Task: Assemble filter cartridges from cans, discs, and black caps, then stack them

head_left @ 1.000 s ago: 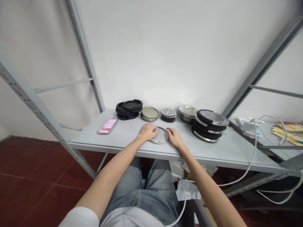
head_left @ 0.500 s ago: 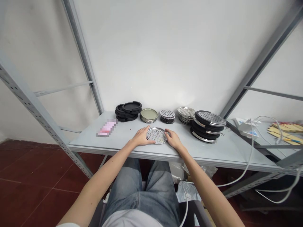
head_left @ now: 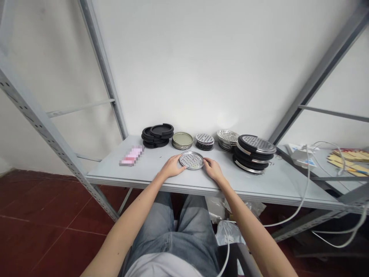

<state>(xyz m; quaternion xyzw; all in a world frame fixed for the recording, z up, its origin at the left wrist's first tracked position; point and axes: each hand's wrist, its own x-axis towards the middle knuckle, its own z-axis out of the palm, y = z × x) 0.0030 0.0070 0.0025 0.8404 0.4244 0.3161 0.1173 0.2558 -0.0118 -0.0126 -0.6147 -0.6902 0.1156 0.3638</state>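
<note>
A round, shiny metal grater plate [head_left: 191, 161] with a raised rim and small holes is between my hands, near the middle of the table. My left hand [head_left: 172, 167] grips its left edge, thumb at the near side. On the right edge, the fingers and thumb of my right hand [head_left: 212, 169] pinch the rim. Whether the plate rests on the tabletop or is slightly raised, I cannot tell. Behind it stand a stack of greenish metal discs [head_left: 182, 139] and a stack of slotted metal plates [head_left: 204, 141].
Black rings [head_left: 157, 135] are piled at the back left, beside a blurred pink object [head_left: 132, 156]. Perforated plates [head_left: 227, 137] and a taller stack of black-and-metal assemblies [head_left: 254, 154] stand at the right. A white cable [head_left: 305, 192] hangs over the table's right front edge [head_left: 288, 201].
Both hands have shifted the grater plate slightly away from me. My left thumb has moved from over the plate to its near left edge.
</note>
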